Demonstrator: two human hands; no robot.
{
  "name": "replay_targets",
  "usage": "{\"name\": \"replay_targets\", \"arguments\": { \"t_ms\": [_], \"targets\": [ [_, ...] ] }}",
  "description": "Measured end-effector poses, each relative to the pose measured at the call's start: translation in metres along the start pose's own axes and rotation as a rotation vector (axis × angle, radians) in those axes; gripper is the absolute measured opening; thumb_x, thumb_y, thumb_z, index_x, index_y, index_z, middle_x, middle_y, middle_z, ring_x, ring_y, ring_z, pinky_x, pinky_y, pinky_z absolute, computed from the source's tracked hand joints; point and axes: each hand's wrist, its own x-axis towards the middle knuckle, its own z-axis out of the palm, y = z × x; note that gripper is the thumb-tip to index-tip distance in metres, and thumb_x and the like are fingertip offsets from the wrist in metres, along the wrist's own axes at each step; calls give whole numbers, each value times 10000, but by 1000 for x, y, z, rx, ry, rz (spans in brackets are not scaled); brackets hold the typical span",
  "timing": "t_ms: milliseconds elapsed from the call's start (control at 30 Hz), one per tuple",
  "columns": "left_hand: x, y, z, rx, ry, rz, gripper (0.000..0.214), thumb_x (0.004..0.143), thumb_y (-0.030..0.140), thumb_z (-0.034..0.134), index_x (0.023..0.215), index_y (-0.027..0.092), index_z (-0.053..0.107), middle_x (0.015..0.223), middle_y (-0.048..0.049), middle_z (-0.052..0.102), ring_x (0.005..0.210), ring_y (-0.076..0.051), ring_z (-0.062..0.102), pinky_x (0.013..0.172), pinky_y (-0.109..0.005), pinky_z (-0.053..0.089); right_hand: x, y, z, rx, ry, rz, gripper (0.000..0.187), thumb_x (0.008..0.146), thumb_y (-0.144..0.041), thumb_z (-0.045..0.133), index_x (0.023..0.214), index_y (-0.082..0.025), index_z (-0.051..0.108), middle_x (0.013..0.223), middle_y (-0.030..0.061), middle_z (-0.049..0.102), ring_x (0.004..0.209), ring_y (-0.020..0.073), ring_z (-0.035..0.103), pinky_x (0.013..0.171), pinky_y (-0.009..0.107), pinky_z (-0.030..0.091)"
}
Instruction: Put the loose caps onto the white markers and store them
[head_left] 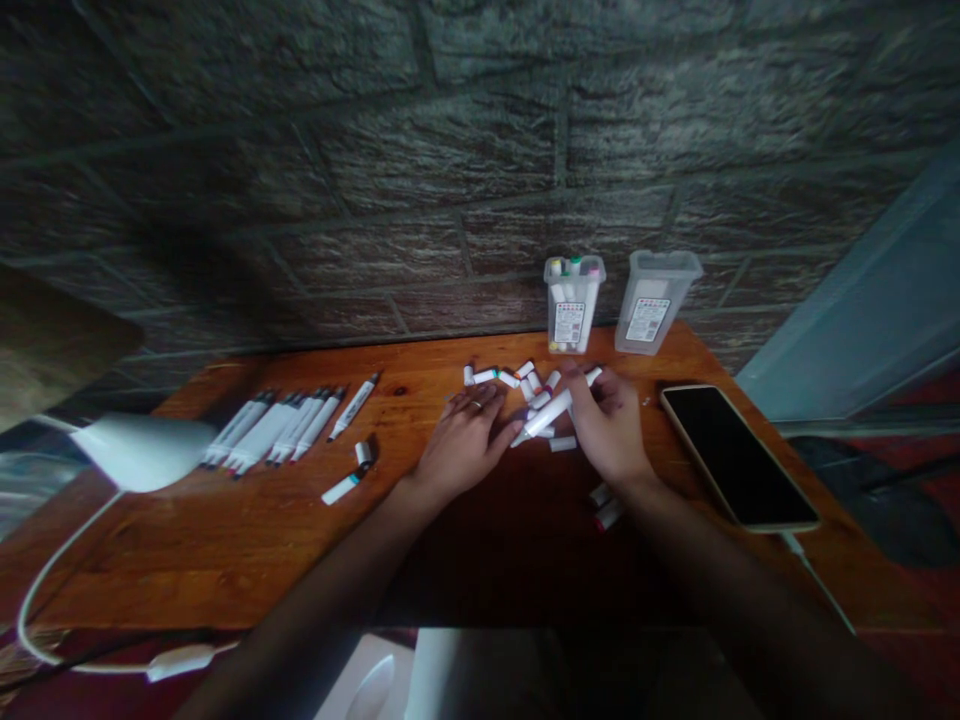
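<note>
Mid-table (300,540), marker (546,413) in R hand (611,425)

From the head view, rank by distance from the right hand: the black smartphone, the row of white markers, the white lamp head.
1. Black smartphone, just right of the right hand.
2. Row of white markers, left, past the left hand.
3. White lamp head, far left.

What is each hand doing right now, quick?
Left hand: open, fingers flat on the table, thumb beside the marker's end.
Right hand: closed on a white marker.
</note>
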Motion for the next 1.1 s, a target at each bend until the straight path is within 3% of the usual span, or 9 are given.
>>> {"name": "replay_targets", "arguments": {
  "t_ms": [133,300,400,500,600,700,900,1100],
  "targets": [
    [-6,1,-6,-45,15,7,463,1000,449,406,1253,127,621,1347,-132,614,1288,-257,542,1137,-400,389,-1,1,1,-14,-16,5,323,820,-487,666,689,-194,621,603,-7,592,552,132,533,540,261,423],
    [-9,-1,-4,-36,40,-37,453,986,475,427,1212,143,635,1226,-126,682,1171,-284,618,1047,-423,468,-1,-1,2,10,4,14,310,819,-474,669,694,-195,615,584,-20,592,529,122,524,509,247,414],
    [-6,-1,-1,-43,70,-50,481,982,481,433,1272,130,589,1275,-136,654,1213,-283,588,1077,-434,440,0,-3,2,8,-7,28,318,823,-474,662,694,-187,613,598,-15,600,536,121,535,516,245,422],
    [-1,-2,2,-32,97,0,547,986,472,426,1390,109,488,1438,-154,528,1355,-278,462,1160,-448,343,0,-2,3,-17,-26,4,316,836,-468,646,701,-183,623,608,-11,603,561,127,558,551,250,440],
    [1,-2,5,-15,58,29,570,997,464,395,1425,92,455,1472,-166,489,1404,-283,399,1192,-461,280,-1,0,4,-25,-39,10,306,831,-469,647,719,-185,624,620,-9,618,556,129,565,547,252,447],
    [1,-2,8,-19,34,7,560,1003,469,374,1421,107,465,1476,-161,487,1407,-288,394,1186,-476,280,-2,0,5,-12,-35,35,311,830,-477,641,717,-189,613,625,-3,628,548,132,569,527,253,448],
    [-2,1,4,-56,98,14,552,1006,464,379,1430,117,451,1505,-150,452,1422,-258,368,1190,-451,279,-1,1,2,-5,-32,2,284,833,-445,652,719,-185,629,630,-2,629,555,131,562,534,251,447],
    [1,3,4,-73,52,52,523,1004,390,401,1448,116,427,1521,-130,437,1429,-260,352,1193,-448,266,1,1,0,-16,-9,3,305,832,-451,656,691,-184,614,585,-17,594,533,121,532,517,242,419]
  ]
}}
